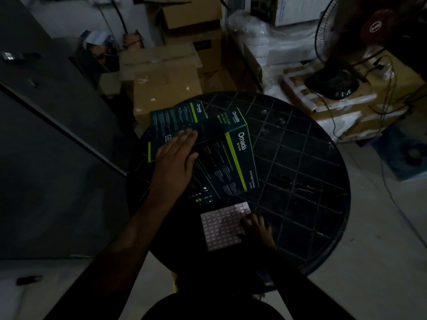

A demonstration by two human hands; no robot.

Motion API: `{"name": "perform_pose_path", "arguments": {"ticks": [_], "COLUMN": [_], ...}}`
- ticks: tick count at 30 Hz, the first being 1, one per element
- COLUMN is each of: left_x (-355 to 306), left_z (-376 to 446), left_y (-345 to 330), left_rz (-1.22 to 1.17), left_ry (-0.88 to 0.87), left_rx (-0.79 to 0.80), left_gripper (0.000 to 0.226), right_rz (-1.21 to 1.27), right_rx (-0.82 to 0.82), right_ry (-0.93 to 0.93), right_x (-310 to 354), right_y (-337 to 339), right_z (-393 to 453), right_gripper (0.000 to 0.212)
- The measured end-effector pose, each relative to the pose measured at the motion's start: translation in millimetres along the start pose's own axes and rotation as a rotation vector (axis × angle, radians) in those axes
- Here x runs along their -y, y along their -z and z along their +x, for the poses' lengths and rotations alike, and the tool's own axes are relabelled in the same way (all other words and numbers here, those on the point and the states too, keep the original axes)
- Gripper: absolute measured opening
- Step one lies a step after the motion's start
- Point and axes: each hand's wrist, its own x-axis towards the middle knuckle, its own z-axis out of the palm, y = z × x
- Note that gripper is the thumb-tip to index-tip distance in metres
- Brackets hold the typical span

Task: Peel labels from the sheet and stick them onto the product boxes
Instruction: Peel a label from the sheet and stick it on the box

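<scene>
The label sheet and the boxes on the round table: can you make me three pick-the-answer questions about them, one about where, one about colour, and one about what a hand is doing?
1. Where does the label sheet lie on the round table?
A. Nearer the person than the boxes
B. On top of the boxes
C. On the floor

2. What colour is the stripe on the nearest product box?
A. Red
B. Yellow-green
C. White

3. What is the left hand doing?
A. Holding a pen
B. Hanging off the table
C. Lying flat on the boxes

Answers:
1. A, the sheet lies on the table's near side, just below the boxes in the head view.
2. B, a bright yellow-green band runs beside the printed brand name.
3. C, the palm is down with fingers spread across the box tops, while the right hand has its fingertips on the sheet's edge.
</scene>
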Motion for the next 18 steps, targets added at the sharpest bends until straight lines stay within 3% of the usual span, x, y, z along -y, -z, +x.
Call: {"name": "perform_pose_path", "arguments": {"ticks": [9,14,18], "left_x": [-11.2,-16.1,-23.3], "left_z": [5.8,7.4,8.6], "left_y": [-2.8,-6.0,-9.8], "left_rz": [0.002,0.009,0.023], "left_ry": [0.01,-0.012,-0.036], "left_rx": [0.026,0.053,0.064], "left_gripper": [0.048,0.048,0.048], "right_rz": [-0.068,0.232,0.25], "right_rx": [0.008,-0.043,-0.062], "right_ry": [-0.056,-0.196,-0.286], "right_x": [6.1,15.1,10.7], "right_y": [0.3,-2.5,-5.8], "right_z": [20.7,30.9,32.4], "right_gripper": [0.102,0.121,0.12]}}
